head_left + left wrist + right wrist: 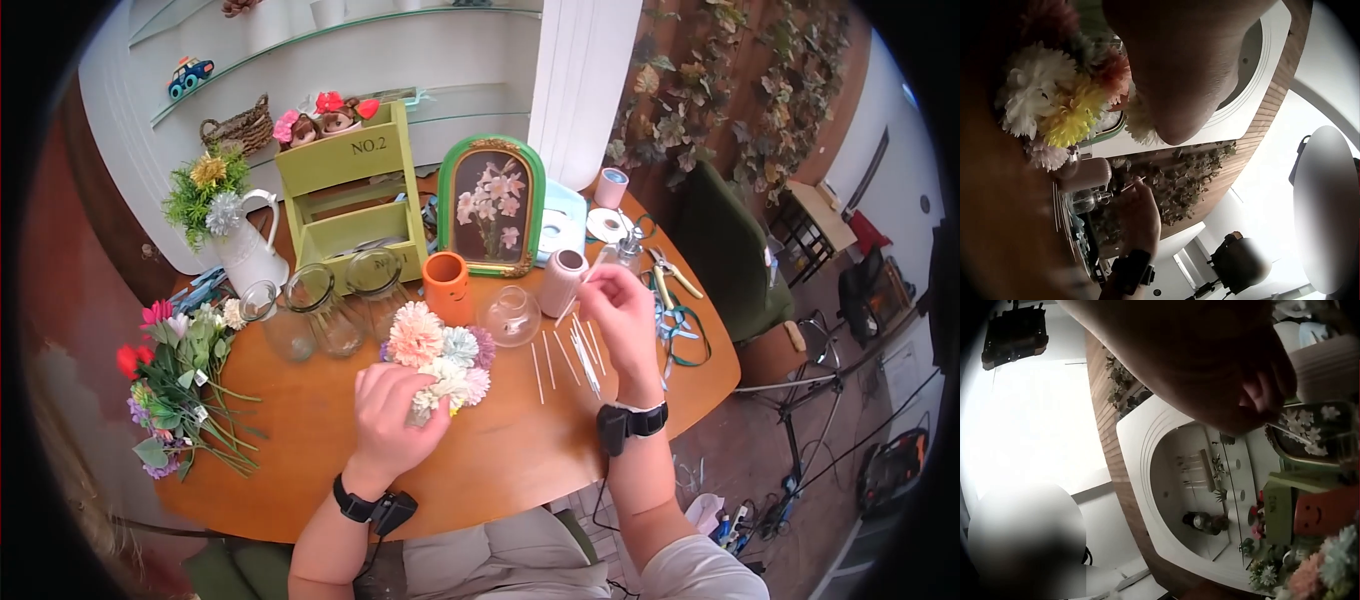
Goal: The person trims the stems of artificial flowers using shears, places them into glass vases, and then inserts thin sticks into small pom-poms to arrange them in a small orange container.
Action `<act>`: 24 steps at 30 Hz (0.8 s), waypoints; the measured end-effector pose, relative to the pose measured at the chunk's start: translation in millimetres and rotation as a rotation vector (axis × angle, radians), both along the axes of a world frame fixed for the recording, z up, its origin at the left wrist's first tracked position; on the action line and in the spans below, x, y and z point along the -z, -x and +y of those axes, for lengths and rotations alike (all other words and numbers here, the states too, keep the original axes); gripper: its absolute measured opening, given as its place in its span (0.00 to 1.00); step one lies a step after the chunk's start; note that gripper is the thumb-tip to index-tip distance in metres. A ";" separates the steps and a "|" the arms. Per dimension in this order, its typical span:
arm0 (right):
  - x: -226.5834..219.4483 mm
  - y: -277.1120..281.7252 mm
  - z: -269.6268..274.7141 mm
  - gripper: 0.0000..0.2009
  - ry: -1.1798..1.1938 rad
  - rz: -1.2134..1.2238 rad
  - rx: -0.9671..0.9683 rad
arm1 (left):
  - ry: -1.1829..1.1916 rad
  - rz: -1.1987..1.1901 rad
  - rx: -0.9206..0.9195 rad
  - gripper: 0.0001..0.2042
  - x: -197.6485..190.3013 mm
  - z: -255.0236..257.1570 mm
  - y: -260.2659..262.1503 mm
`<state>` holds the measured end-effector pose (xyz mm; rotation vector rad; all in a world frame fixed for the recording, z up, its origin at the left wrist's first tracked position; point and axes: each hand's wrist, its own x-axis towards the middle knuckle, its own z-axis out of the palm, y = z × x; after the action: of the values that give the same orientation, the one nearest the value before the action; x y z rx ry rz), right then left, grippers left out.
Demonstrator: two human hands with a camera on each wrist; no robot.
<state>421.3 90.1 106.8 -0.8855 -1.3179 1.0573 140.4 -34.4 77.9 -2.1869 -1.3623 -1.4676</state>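
My left hand [392, 415] grips a cream flower head [432, 396], its fingers curled over the near side. The same cream flower [1141, 127] shows beside the hand in the left wrist view. Beyond it lie several loose artificial flower heads: a peach one [415, 333], a pale blue one [460, 346] and a pink one [474, 386]. A yellow flower head [1074, 115] is seen from the left wrist. My right hand [622, 305] pinches a thin white stick [1133, 184] between thumb and fingers, raised beside the ribbed pink vase [563, 283]. More white sticks [584, 352] lie on the table below.
Glass vases [335, 315], an orange smiling cup [445, 287] and a round glass bowl [511, 316] stand behind the flowers. Stemmed flowers [190, 400] lie at left. A green rack [345, 190] and framed picture [491, 207] stand behind; pliers [676, 280] lie at right.
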 end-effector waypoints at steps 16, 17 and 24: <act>21.5 5.3 -1.1 0.10 -0.020 -1.330 -0.125 | -0.019 0.053 0.000 0.17 6.4 3.1 4.1; 20.7 12.1 -4.4 0.10 -0.008 -1.364 -0.198 | -0.017 0.052 0.003 0.18 6.3 3.4 3.2; 41.7 20.9 -2.4 0.09 -0.029 -1.574 -0.077 | -0.015 0.055 -0.004 0.17 6.0 2.5 3.3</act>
<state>400.4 87.7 65.0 -1.7608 -2.5978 0.1989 137.1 -31.9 71.9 -2.1963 -1.3331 -1.4015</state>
